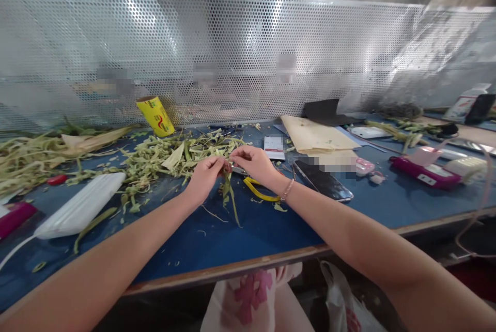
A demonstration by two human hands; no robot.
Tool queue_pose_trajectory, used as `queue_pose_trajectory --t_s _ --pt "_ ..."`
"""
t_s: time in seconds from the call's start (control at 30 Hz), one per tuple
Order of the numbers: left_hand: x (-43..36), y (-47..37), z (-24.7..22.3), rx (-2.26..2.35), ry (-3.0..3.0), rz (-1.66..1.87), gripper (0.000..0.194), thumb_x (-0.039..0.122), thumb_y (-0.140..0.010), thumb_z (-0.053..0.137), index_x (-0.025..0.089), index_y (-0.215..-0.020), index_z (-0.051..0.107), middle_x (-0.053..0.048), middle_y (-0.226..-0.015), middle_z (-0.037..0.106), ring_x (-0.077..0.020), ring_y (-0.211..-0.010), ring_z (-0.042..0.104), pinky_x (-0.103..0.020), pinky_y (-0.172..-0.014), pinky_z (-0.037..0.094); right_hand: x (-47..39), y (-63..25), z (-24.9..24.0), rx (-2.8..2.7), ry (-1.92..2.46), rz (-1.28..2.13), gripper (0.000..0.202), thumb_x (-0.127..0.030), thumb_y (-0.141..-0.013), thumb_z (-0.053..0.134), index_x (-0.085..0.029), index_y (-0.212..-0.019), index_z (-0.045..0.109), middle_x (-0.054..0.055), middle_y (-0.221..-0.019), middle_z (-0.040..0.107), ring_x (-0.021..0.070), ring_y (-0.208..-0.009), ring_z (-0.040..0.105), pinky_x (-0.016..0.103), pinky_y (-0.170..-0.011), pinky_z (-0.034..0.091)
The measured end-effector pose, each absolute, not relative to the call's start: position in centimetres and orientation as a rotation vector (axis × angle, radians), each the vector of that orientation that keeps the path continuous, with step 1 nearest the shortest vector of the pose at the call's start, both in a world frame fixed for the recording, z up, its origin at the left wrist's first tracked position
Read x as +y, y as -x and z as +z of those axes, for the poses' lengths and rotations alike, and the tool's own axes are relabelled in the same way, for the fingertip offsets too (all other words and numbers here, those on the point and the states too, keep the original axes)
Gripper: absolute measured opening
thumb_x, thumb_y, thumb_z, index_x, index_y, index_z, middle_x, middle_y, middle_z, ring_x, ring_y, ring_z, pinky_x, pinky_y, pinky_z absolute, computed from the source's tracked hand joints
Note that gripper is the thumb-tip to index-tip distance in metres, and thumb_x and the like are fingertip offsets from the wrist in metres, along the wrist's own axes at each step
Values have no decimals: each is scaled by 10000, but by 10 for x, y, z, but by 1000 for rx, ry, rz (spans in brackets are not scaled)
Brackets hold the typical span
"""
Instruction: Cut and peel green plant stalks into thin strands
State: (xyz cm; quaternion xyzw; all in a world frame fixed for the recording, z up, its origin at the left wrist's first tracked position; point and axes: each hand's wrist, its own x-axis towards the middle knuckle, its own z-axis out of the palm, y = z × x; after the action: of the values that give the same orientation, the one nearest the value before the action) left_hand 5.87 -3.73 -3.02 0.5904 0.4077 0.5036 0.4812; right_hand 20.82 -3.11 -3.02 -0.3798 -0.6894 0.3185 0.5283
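Over the front middle of the table, my left hand (pixel 205 178) pinches a small bundle of green leaf strips (pixel 231 199) whose ends hang down below the fingers. My right hand (pixel 253 163) is closed in a pinch just beside it, fingertips almost touching the left ones at the top of the bundle. What lies between the right fingertips is too small to make out. Beneath my right hand rests a tool with yellow handles (pixel 260 191), partly hidden by the hand. Behind my hands spreads a heap of cut, dried green leaf pieces (pixel 155 159).
On the blue table (pixel 232 244), left, are a white cabled case (pixel 83 205) and long dry leaves (pixel 23 159). A yellow tube (pixel 155 116) leans by the perforated metal screen (pixel 240 37). Rightward are a phone (pixel 323 179), brown paper (pixel 315 133) and a magenta device (pixel 424 172).
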Motion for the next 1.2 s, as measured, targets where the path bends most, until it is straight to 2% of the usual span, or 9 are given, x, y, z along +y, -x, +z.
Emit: queue_pose_trajectory --t_s 0.27,0.37,0.43,0.57,0.77,1.2 --pt "-43 -57 -23 1051 -1657 1166 213 348 -670 633 142 -615 626 -27 -613 601 -121 -599 517 -251 -604 400 -31 -209 -29 -1654 939 759 95 -202 -748 534 -162 -803 599 18 -749 623 110 -676 572 269 -681 470" --pt "-44 -58 -24 1057 -1599 1183 199 331 -671 625 142 -612 616 -25 -612 599 -115 -593 519 -250 -603 397 -33 -211 -27 -1712 944 524 145 -155 -744 528 -156 -880 580 60 -879 597 145 -819 563 305 -749 464" --pt "-43 -59 -25 1041 -1532 1207 189 324 -655 636 141 -615 610 -21 -610 599 -115 -596 526 -249 -606 400 -35 -213 -25 -1793 910 265 132 -141 -736 543 -160 -861 580 75 -915 565 171 -904 530 342 -826 434" --pt "-41 -60 -27 1025 -1465 1237 182 323 -648 639 145 -628 605 -16 -613 598 -114 -609 535 -240 -602 401 -39 -215 -23 -1955 859 3 71 -142 -759 539 -191 -734 585 52 -839 531 173 -874 506 363 -868 394" --pt "-41 -59 -28 1010 -1507 1238 176 319 -676 615 147 -643 594 -1 -604 576 -106 -597 521 -241 -605 391 -39 -213 -26 -2035 853 39 72 -119 -740 567 -180 -775 579 56 -849 540 179 -874 502 341 -832 409" --pt "-40 -61 -28 1044 -1508 1225 188 325 -677 618 148 -624 581 2 -590 574 -92 -564 495 -225 -564 368 -36 -212 -28 -2082 908 145 112 -107 -801 490 -178 -720 518 34 -788 510 157 -819 485 299 -786 403"
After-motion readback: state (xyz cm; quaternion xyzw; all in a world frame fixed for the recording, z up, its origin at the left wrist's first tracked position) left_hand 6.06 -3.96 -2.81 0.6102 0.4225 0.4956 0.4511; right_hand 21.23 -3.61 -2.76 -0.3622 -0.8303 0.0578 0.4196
